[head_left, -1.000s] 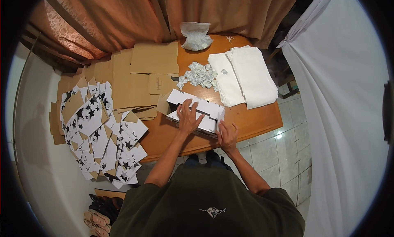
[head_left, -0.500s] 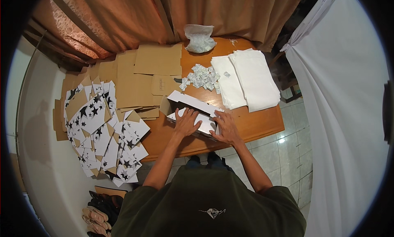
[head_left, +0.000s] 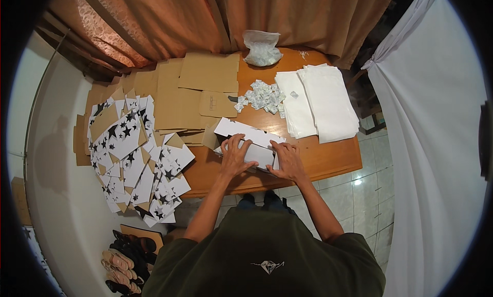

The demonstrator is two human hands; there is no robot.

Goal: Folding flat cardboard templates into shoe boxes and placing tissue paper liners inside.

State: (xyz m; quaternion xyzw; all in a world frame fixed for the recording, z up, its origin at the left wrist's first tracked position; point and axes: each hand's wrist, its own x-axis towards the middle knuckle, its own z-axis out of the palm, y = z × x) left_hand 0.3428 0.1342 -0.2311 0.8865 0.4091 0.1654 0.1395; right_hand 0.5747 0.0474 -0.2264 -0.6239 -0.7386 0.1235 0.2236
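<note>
Head view: left hand (head_left: 235,155), fingers spread, and right hand (head_left: 289,161) press flat on a white cardboard box (head_left: 250,142) at the wooden table's (head_left: 328,161) near edge; right fingers apparently together.

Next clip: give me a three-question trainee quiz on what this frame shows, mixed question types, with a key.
1. True or false: both the left hand and the right hand rest on the white cardboard box.
2. The pile of small white packets lies: A) on the floor, B) on the wooden table beyond the box, C) inside the box.
3. Fill in: the flat sheets spread on the person's left are white with black ____ shapes.

Key: 1 true; 2 B; 3 star.
</note>
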